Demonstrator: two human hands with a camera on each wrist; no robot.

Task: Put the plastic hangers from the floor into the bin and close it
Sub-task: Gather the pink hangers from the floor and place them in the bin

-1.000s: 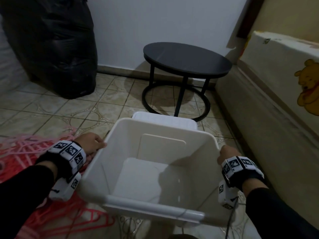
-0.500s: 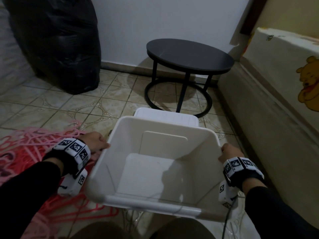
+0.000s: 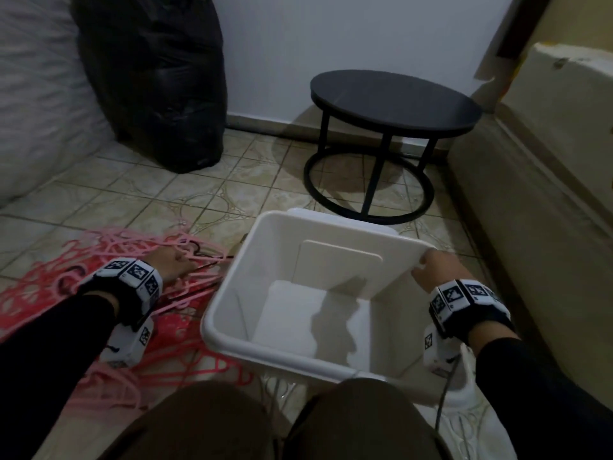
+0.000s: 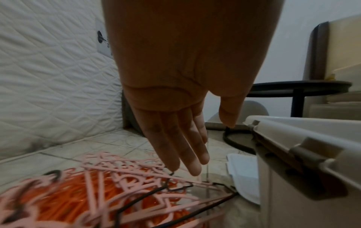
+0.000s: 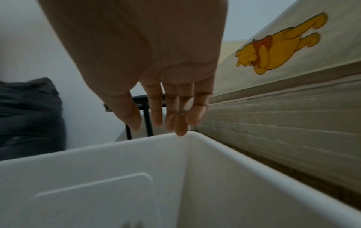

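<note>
A white plastic bin [image 3: 275, 355] stands open and empty on the tiled floor in front of me. Its white lid [image 4: 244, 182] lies on the floor behind it. A tangled pile of pink hangers [image 3: 132, 247], with red ones [image 3: 30, 303] beneath, lies left of the bin. My left hand [image 3: 180, 263] reaches over that pile; in the left wrist view its fingers [image 4: 187, 154] are straight just above the hangers [image 4: 126, 185] and hold nothing. My right hand [image 3: 428, 267] rests on the bin's far right corner, fingertips [image 5: 180, 129] touching the rim [image 5: 254, 155].
A full black bag [image 3: 156, 78] leans in the far left corner beside a white quilted mattress [image 3: 33, 111]. A round black side table [image 3: 394, 101] stands behind the bin. A beige bed base [image 3: 530, 210] runs along the right. My knees [image 3: 232, 426] are at the bottom.
My left hand has let go of the bin's left rim and moved left over the hangers. The right hand has slid forward to the bin's far right corner.
</note>
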